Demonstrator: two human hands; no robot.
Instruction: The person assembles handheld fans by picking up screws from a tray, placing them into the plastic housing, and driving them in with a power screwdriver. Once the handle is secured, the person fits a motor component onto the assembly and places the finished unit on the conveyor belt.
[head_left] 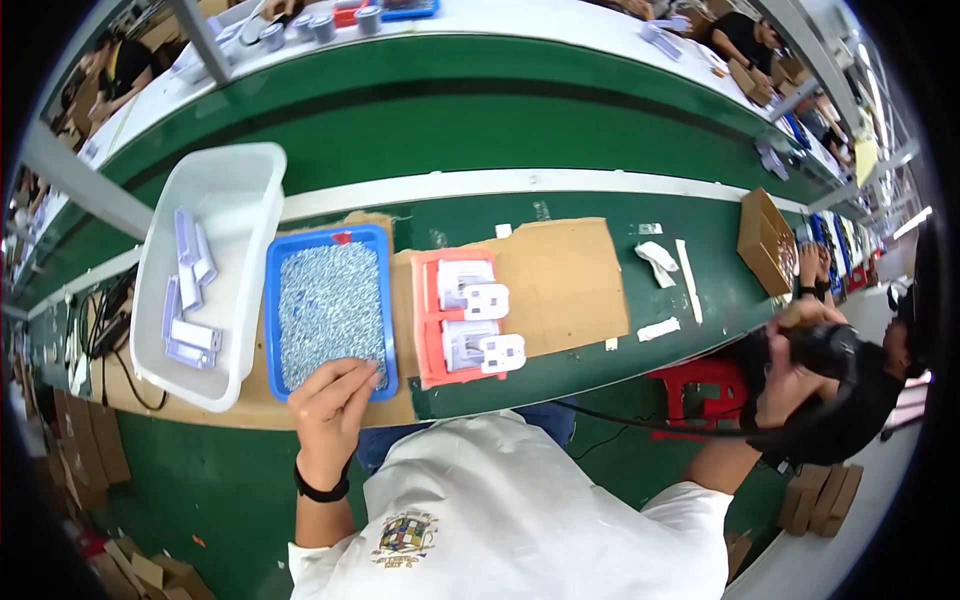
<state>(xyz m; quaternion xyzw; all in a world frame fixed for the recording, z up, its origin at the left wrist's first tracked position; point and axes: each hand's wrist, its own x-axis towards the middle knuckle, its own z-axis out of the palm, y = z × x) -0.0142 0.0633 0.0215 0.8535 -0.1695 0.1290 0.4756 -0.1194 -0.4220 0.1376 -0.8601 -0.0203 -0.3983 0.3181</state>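
My left hand (333,405) is at the near right corner of a blue tray (391,300) full of small silver screws (330,310). Its thumb and fingertips are pinched together over the screws; what is between them is too small to make out. Out at the right, my raised right hand (785,385) is closed around a black corded tool (825,348), partly blurred. Between the hands, a red-orange fixture (430,335) holds two white plastic housings, the far housing (465,285) and the near housing (470,345), each with a white plate at its right side.
A white tub (255,200) with several pale plastic parts stands left of the tray. Flat cardboard (565,280) lies under the fixture. White scraps (657,262) and a cardboard box (765,240) are farther right. A person (870,390) sits close to my right hand, near a red stool (700,395).
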